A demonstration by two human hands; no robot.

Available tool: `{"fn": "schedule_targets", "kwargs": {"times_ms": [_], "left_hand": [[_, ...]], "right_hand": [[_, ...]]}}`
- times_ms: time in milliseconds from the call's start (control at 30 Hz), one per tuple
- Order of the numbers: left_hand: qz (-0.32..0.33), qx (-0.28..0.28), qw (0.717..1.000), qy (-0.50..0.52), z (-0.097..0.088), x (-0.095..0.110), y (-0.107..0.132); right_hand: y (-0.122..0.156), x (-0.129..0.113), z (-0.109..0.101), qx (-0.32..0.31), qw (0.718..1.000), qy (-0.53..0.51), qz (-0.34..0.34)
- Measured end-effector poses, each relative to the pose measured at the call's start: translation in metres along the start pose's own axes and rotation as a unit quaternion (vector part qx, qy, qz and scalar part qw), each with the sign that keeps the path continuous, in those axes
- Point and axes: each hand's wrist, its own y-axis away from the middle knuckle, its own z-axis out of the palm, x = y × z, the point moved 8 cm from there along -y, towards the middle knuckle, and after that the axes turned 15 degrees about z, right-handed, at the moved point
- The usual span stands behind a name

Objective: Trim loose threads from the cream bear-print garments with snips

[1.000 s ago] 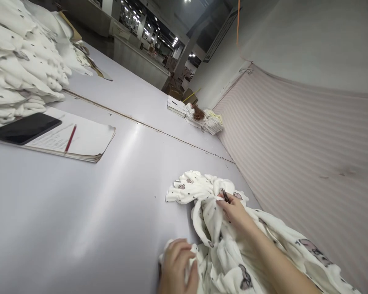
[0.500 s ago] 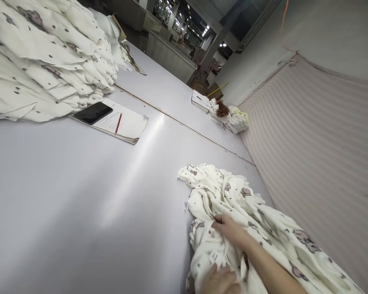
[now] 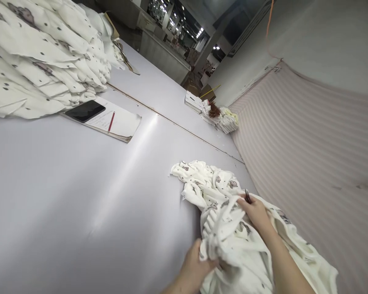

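Observation:
A white garment (image 3: pixel 233 245) with small dark spots and animal prints is bunched up between my hands at the lower right. My left hand (image 3: pixel 198 261) is closed round its near left fold, fingers partly hidden by the cloth. Higher up and to the right, my right hand (image 3: pixel 256 210) pinches another part of the fabric. A small dark pronged tool (image 3: pixel 247 196), too small to name surely, sticks up from that hand. A white printed label (image 3: pixel 227 219) shows on the cloth between the hands. More of the same printed fabric (image 3: pixel 199 173) lies crumpled just beyond.
A large heap of matching cloth (image 3: pixel 43 61) fills the upper left. Beside it a phone (image 3: pixel 85 110) and a red pencil (image 3: pixel 111 121) rest on a notebook (image 3: pixel 125 124). A bundle of white pieces (image 3: pixel 225 118) lies near the striped pink sheet (image 3: pixel 309 134) along the right.
Both hands have lifted and gathered the garment from the pile. My right hand has moved right and up; my left hand has moved left and now grips the fabric.

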Motion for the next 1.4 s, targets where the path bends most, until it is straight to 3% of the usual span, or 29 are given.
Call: {"fn": "schedule_targets", "kwargs": {"times_ms": [100, 233, 367, 500, 667, 767, 867, 967, 1033, 1100, 1200, 1267, 1333, 1400], "left_hand": [[0.015, 0.005, 1.0, -0.017, -0.004, -0.004, 0.008], [0.018, 0.03, 0.999, -0.028, -0.02, -0.008, 0.013], [0.014, 0.051, 0.998, -0.024, -0.036, -0.001, 0.016], [0.026, 0.039, 0.998, -0.05, -0.053, 0.012, 0.017], [0.11, 0.061, 0.99, -0.068, -0.075, 0.04, 0.012], [0.132, 0.1, 0.986, -0.02, -0.112, 0.074, 0.01], [0.157, 0.199, 0.966, 0.048, -0.198, 0.128, 0.01], [0.193, 0.302, 0.93, 0.081, -0.301, 0.191, 0.017], [0.18, 0.325, 0.925, 0.077, -0.349, 0.222, 0.024], [0.135, 0.299, 0.942, 0.068, -0.372, 0.239, 0.026], [0.06, 0.186, 0.978, 0.069, -0.382, 0.253, 0.017], [0.079, 0.187, 0.978, 0.045, -0.41, 0.274, 0.007], [0.123, 0.23, 0.965, 0.002, -0.454, 0.302, -0.003], [0.152, 0.253, 0.954, -0.041, -0.499, 0.33, -0.014]], "right_hand": [[-0.004, 0.021, -0.015, 0.012, 1.0, 0.014, -0.003], [0.0, 0.013, 0.018, -0.039, 0.995, 0.073, -0.046], [0.014, -0.005, 0.051, -0.049, 0.984, 0.153, -0.078], [0.023, -0.012, 0.063, -0.04, 0.971, 0.222, -0.081], [0.024, -0.013, 0.077, -0.042, 0.954, 0.289, -0.061], [0.024, -0.014, 0.084, -0.047, 0.951, 0.303, -0.035], [0.025, -0.028, 0.094, -0.068, 0.958, 0.278, -0.015], [0.031, -0.071, 0.131, -0.094, 0.974, 0.207, -0.025], [0.046, -0.12, 0.177, -0.092, 0.984, 0.142, -0.052], [0.076, -0.181, 0.241, -0.094, 0.988, 0.077, -0.098], [0.135, -0.278, 0.345, -0.13, 0.977, 0.004, -0.171], [0.162, -0.337, 0.4, -0.167, 0.96, -0.031, -0.224], [0.16, -0.384, 0.439, -0.194, 0.945, -0.043, -0.258], [0.115, -0.409, 0.455, -0.137, 0.968, -0.052, -0.205]]}}
